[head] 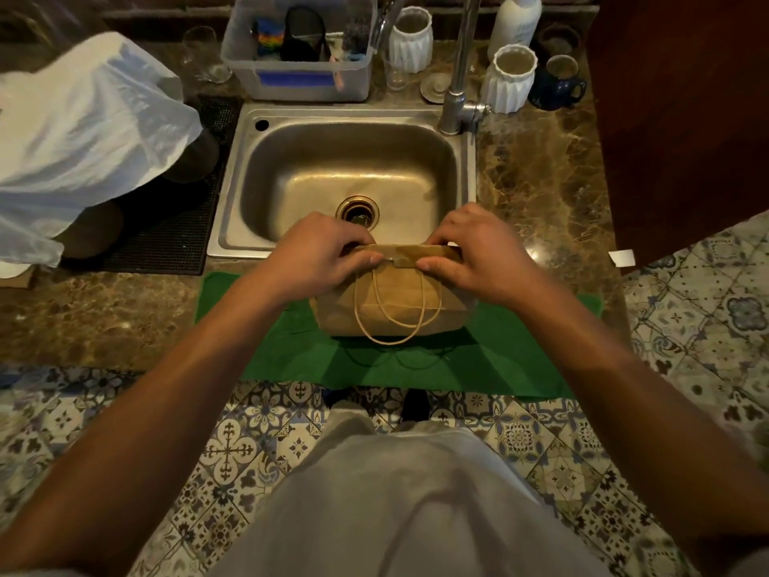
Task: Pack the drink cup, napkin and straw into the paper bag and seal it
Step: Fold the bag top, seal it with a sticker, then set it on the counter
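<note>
The paper bag (391,304) stands upright on a green cloth (491,360) spread at the near edge of the worktop (541,193), directly in front of the sink (349,168). I have it there so the base sits flat and the top faces me for closing.

My left hand (320,254) and right hand (478,254) each pinch one end of the folded top edge (416,254), thumbs on the near face, fingers curled over the far side. Holding both ends at once keeps the fold level across the full width and stops the mouth springing open. Neither hand holds anything else.

Condition of the bag: brown kraft paper, top turned down into a flat band. The two twine handles (395,314) hang loose down the near face, the lower loop reaching the cloth. The front panel shows light creasing but no tears. A pale patch on the band between my thumbs may be tape or a sticker; the view is too soft to confirm.

The drink cup, napkin and straw are not visible anywhere on the worktop. I judge they are already inside, leaving only the seal to complete.
</note>
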Tool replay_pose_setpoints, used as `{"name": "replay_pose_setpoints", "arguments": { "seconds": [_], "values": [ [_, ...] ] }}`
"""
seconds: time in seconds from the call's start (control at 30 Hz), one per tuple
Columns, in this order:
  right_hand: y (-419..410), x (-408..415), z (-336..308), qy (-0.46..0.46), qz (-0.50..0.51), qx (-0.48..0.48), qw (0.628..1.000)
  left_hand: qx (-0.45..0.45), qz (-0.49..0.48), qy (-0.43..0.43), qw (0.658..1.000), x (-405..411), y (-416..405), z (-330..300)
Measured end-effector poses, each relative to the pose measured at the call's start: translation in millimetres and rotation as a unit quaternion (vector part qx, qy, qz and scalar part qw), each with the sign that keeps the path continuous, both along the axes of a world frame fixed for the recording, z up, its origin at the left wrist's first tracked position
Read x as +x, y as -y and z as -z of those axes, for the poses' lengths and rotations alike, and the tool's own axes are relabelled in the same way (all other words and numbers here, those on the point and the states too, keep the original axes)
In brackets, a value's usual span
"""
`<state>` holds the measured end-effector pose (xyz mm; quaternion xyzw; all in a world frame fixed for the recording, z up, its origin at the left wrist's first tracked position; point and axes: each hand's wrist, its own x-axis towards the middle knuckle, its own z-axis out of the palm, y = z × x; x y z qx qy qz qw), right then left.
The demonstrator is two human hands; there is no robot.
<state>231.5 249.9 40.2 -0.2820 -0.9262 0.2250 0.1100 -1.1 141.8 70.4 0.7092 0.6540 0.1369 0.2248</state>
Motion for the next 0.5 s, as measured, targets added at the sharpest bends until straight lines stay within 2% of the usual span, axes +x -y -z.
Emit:
{"name": "replay_pose_setpoints", "arguments": {
  "seconds": [0.07,0.23,0.33,0.4,0.5],
  "values": [
    [1,2,3,-0.02,-0.001,-0.01,1.0,-0.006,-0.02,0.012,1.0,2,2,3],
    [-5,8,10,-0.069,0.032,-0.053,0.996,-0.018,-0.087,0.106,0.99,-1,6,-3],
    [-10,18,11,-0.087,0.063,-0.079,0.991,-0.004,-0.096,0.106,0.99,5,7,0],
    [-16,32,13,-0.102,0.125,-0.111,0.981,0.006,-0.109,0.111,0.988,6,8,4],
    [-40,73,38,-0.134,0.289,-0.119,0.94,0.014,-0.12,0.115,0.986,2,13,10]
  ]
}}
